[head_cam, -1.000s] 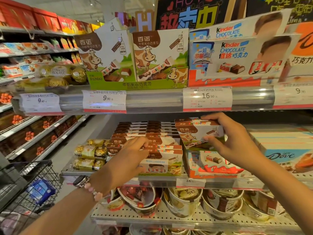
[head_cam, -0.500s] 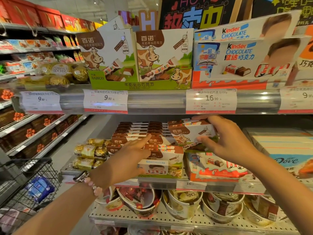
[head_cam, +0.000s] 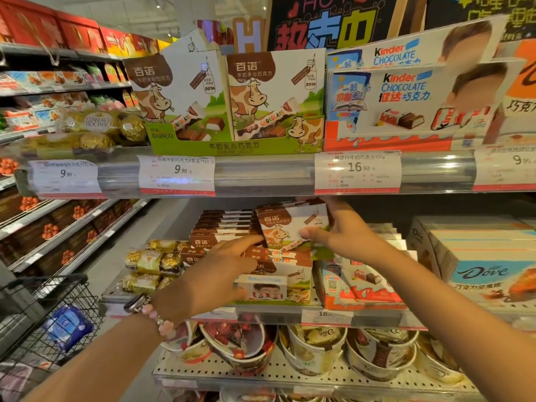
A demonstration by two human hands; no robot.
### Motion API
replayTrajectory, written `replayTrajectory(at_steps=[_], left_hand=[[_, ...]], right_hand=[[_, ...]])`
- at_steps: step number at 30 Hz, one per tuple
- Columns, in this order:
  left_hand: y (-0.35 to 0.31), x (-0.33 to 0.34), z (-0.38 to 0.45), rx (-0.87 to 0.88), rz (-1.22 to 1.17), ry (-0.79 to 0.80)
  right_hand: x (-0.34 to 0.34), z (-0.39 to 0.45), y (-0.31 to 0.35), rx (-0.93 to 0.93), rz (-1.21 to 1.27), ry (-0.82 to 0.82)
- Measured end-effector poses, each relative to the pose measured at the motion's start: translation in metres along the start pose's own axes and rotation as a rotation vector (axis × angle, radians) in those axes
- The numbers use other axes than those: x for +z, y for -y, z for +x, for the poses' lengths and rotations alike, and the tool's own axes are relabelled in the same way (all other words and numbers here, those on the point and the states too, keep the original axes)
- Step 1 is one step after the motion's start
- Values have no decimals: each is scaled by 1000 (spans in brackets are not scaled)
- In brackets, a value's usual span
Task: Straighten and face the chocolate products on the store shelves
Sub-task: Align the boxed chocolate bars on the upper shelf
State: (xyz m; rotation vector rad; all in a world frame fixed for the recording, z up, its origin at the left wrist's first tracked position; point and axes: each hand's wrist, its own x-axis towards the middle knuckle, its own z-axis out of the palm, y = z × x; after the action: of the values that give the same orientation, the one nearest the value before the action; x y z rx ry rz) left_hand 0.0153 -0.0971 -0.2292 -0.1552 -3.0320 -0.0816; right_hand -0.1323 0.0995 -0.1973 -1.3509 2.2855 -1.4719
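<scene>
Two hands: right hand [head_cam: 343,233] is gripping a tilted Bainuo box [head_cam: 290,227]; left hand [head_cam: 223,274], fingers straight, is pressing the stack [head_cam: 278,258] beneath.
Risk: the box is likely slipping sideways.

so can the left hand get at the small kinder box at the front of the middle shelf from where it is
Probably yes. The left hand rests on the stacked cow-print boxes just above the small Kinder box, which sits exposed at the shelf edge with nothing in front of it.
</scene>
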Motion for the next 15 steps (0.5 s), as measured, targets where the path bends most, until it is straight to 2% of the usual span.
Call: replayTrajectory(at_steps=[5, 8, 15], left_hand=[[2, 3, -6, -4, -106, -57], [4, 1, -7, 18, -200, -104], [2, -20, -8, 2, -240, -123]], right_hand=[[20, 3, -7, -12, 153, -3], [24, -1, -12, -22, 151, 1], [26, -9, -19, -33, 179, 81]])
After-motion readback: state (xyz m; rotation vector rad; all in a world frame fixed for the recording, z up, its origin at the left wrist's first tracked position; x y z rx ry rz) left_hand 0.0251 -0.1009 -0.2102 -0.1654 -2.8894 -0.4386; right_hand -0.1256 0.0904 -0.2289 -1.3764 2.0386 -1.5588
